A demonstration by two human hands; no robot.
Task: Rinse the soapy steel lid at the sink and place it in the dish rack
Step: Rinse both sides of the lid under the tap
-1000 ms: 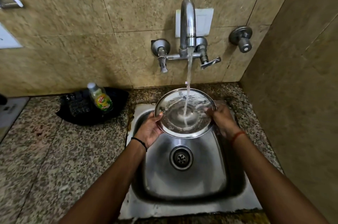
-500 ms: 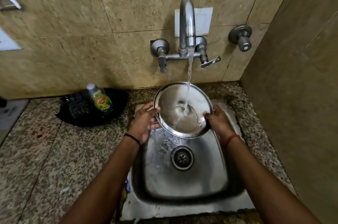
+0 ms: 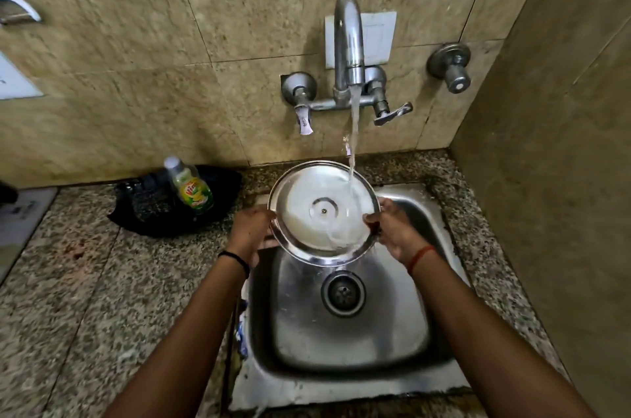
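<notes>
The round steel lid is held tilted over the back of the steel sink, its inner face with a centre rivet turned toward me. Water from the tap runs onto the lid's upper right part and flows down it. My left hand grips the lid's left rim. My right hand grips its right rim. No dish rack is in view.
A dish soap bottle and a black scrubber lie on a black tray on the granite counter, left of the sink. The drain lies below the lid. Tiled walls close off the back and right side.
The lid has tipped up further toward me and shifted a little left, so the water now hits its upper right part instead of its middle. Both hands have kept their grip.
</notes>
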